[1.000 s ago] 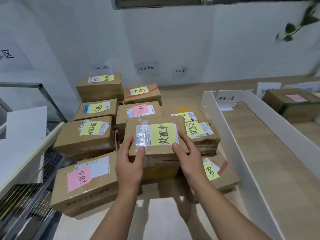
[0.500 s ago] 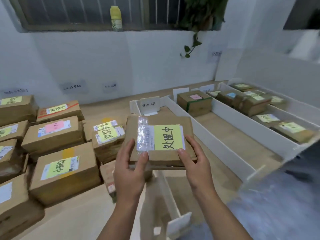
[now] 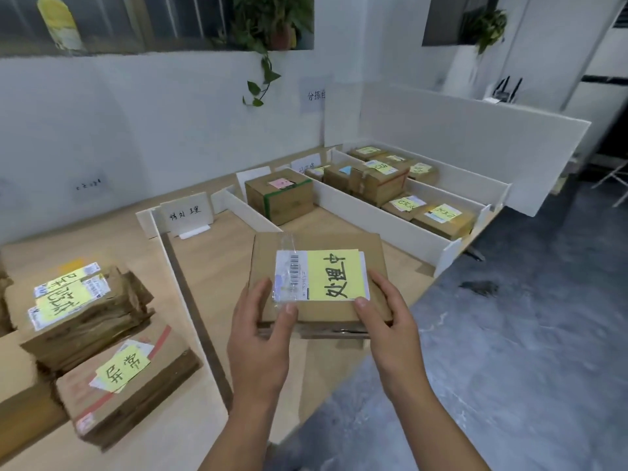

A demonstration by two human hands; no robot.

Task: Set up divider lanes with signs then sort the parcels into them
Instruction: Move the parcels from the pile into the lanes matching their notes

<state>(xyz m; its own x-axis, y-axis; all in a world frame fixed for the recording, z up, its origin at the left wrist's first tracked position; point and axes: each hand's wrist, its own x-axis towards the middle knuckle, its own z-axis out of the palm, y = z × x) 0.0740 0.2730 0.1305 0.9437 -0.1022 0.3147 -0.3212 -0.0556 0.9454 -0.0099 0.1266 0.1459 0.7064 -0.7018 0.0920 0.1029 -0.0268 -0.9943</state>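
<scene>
- Parcel (image 3: 323,312), a flat brown cardboard box, is held over the near end of the lane between the first white divider (image 3: 159,226) and the second divider (image 3: 251,212); it seems to be clear of the wooden table (image 3: 210,260), though its underside is hidden.
- Left hand (image 3: 260,338) grips the near left corner, thumb on top and fingers curled beneath.
- Right hand (image 3: 390,331) grips the near right corner the same way, its thumb touching the corner of the note.
- The box hides the near end of the second divider and part of the table's front edge.
- A box with green tape (image 3: 278,198) and a pink note sits at the far end of the next lane.
- Beyond the third divider (image 3: 373,215), a row of boxes (image 3: 380,178) with yellow notes fills the lane; more lie in the lane behind.
- Unsorted boxes are piled left of the first divider: a worn stack (image 3: 74,300), and just in front of it a flat box (image 3: 125,372).
- A trailing plant (image 3: 261,76) hangs down the white wall.
- Grey floor (image 3: 509,334) lies to the right.
- Writing: the yellow note (image 3: 334,275) on the held box reads 处理中, beside a taped barcode label (image 3: 292,277).
- The flat box's note reads 异常.
- The standing sign (image 3: 187,212) heads the first lane; its writing is too blurred to be sure of.
- The wall paper (image 3: 316,95) reads 分拣台.
</scene>
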